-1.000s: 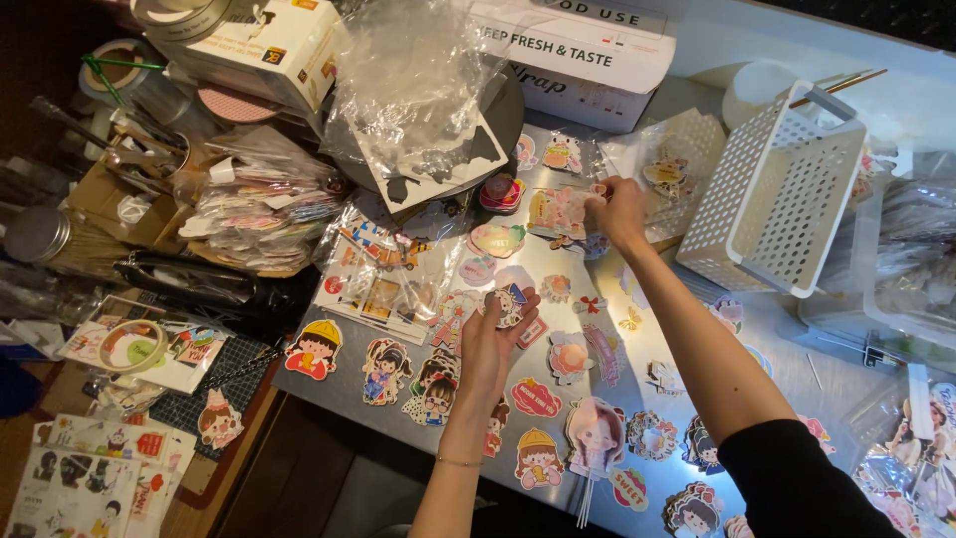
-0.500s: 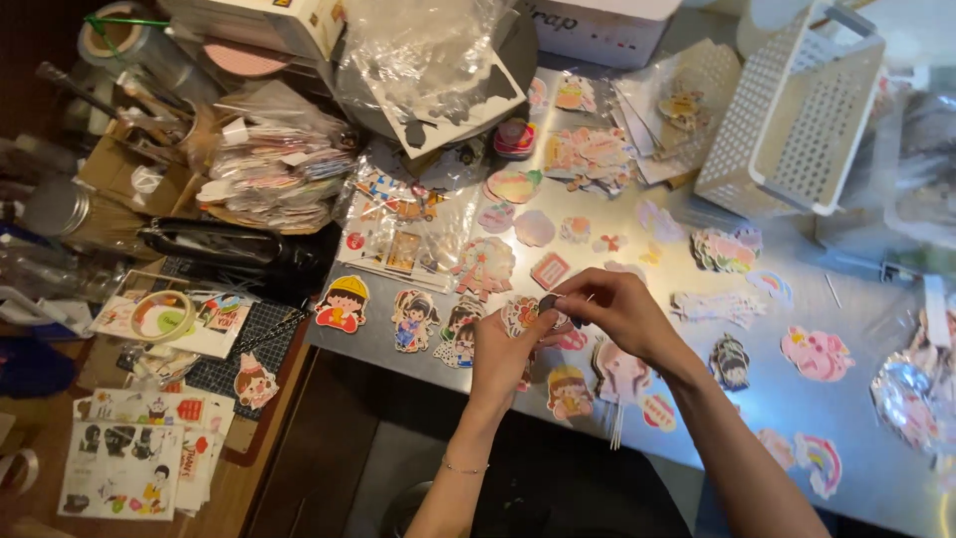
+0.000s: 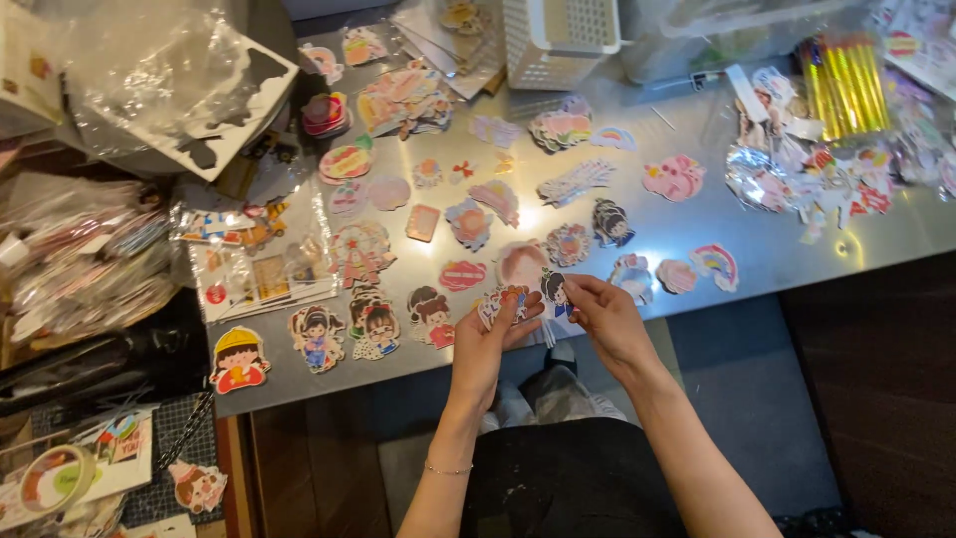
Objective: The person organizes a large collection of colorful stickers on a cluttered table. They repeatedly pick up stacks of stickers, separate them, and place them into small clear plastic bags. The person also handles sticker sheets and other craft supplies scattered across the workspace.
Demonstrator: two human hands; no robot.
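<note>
My left hand [image 3: 495, 334] and right hand [image 3: 604, 319] pinch a small cartoon sticker [image 3: 554, 295] between them, just over the counter [image 3: 797, 244] edge nearest me.

Bare forearms, no sleeves; thin bead bracelet [image 3: 445, 468] on left wrist; black clothing [image 3: 568, 478].

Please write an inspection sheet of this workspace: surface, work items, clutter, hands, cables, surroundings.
Surface: shiny grey table, covered with cartoon stickers laid flat.
Work items: small stack of stickers in the left hand; girl sticker at the right hand's fingertips.
Clutter: white basket, yellow pens, plastic bags, tape roll.
Hands: left hand has its grip shut on the stack; right hand pinches the girl sticker.
Cables: nothing seen.
Surroundings: side desk piled with packets on the left; dark floor below.
</note>
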